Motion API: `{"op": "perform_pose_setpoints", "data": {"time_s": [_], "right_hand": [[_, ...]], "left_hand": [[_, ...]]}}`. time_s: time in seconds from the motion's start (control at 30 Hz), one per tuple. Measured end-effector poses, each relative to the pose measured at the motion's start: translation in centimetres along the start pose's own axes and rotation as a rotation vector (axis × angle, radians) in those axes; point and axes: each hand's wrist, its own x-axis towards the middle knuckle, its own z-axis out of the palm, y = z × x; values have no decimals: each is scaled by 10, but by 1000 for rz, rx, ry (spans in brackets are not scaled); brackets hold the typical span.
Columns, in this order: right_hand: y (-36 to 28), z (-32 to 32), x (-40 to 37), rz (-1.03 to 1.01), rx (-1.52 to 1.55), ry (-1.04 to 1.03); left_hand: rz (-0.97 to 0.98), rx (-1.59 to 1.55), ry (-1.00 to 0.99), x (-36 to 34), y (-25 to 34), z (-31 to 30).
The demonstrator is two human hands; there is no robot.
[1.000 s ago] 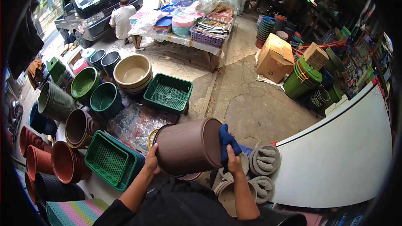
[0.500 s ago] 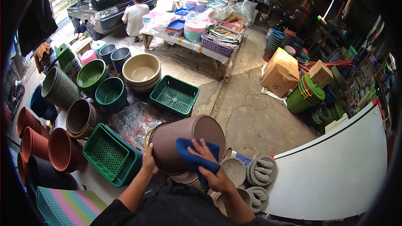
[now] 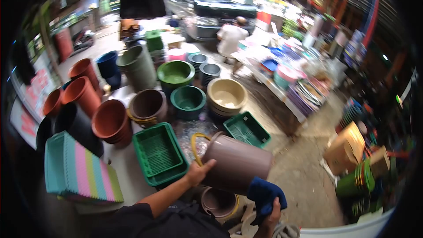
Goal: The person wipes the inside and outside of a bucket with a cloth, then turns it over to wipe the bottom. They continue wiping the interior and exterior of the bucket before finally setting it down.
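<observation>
Gripped at its rim by the left hand (image 3: pixel 198 172), a brown bucket (image 3: pixel 240 163) lies tipped on its side at lower centre of the frame (yellow handle (image 3: pixel 194 143) at its mouth). Near the bottom edge, the right hand (image 3: pixel 272 216) clutches a blue cloth (image 3: pixel 263 193) just under the bucket's closed end. A green crate (image 3: pixel 159 152) sits just left.

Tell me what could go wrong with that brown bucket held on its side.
The left hand alone seems to grip the tilted brown bucket at its rim; it might slip onto the stacked buckets below or the green crate. The right hand holds only the blue cloth, likely lending little support.
</observation>
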Motion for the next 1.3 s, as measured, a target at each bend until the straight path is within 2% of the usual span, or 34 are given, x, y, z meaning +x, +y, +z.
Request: {"op": "perform_pose_setpoints", "data": {"time_s": [0.03, 0.07, 0.1, 0.13, 0.17, 0.23, 0.27, 0.3, 0.37, 0.4, 0.47, 0.5, 0.57, 0.67, 0.7, 0.77, 0.83, 0.9, 1.0, 1.03, 1.1, 1.13, 1.17, 1.23, 1.27, 1.3], "right_hand": [[4, 7, 6, 26, 0, -58], [8, 13, 12, 6, -5, -106], [11, 22, 17, -16, -8, -150], [10, 35, 20, -26, -9, -232], [8, 50, 22, -10, -9, -270], [6, 75, 24, -10, -74, -393], [26, 71, 34, -41, -90, -290], [30, 80, 38, -30, -92, -306], [34, 100, 45, -134, -283, -364], [35, 113, 50, -86, -224, -433], [36, 144, 57, -117, -286, -454], [37, 158, 61, -155, -343, -463], [42, 181, 73, -103, -351, -452], [49, 198, 86, -4, -412, -482], [51, 203, 88, 45, -465, -521], [55, 221, 85, 65, -374, -543], [61, 228, 89, 260, -267, -610], [71, 240, 88, 266, -285, -596], [91, 252, 89, 270, -267, -614], [97, 256, 90, 276, -229, -635], [102, 265, 89, 216, -285, -648], [100, 271, 84, 238, -277, -627], [101, 276, 81, 261, -270, -606], [110, 278, 84, 246, -286, -604], [113, 280, 86, 250, -256, -598], [116, 283, 88, 253, -224, -594]], "left_hand": [[52, 54, -39, -2, 12, 2], [73, 285, 5, -2, 12, -5], [81, 514, 50, -2, 12, -11], [145, 671, 182, -11, 25, -3], [154, 672, 222, -16, 40, 0], [306, 836, 53, -20, 70, 0], [335, 835, 28, -23, 78, -1], [334, 837, 48, -26, 84, -2], [429, 1012, 32, -32, 89, -4], [423, 1007, 44, -34, 90, -8], [544, 1209, -66, -38, 93, -18], [540, 1205, -57, -40, 94, -22], [712, 1317, -90, -42, 95, -30], [728, 1383, -99, -44, 100, -50], [724, 1380, -92, -43, 100, -58], [806, 1375, -83, -42, 99, -73], [827, 1396, -22, -45, 113, -82], [853, 1409, 27, -47, 118, -93], [949, 1249, 224, -46, 119, -110], [953, 1242, 227, -44, 112, -116], [1002, 1007, 467, -42, 97, -131], [898, 1021, 521, -49, 94, -139], [896, 1014, 526, -47, 89, -144], [824, 670, 939, -37, 78, -157], [819, 664, 951, -35, 73, -164], [638, 266, 925, -33, 72, -174]]}}
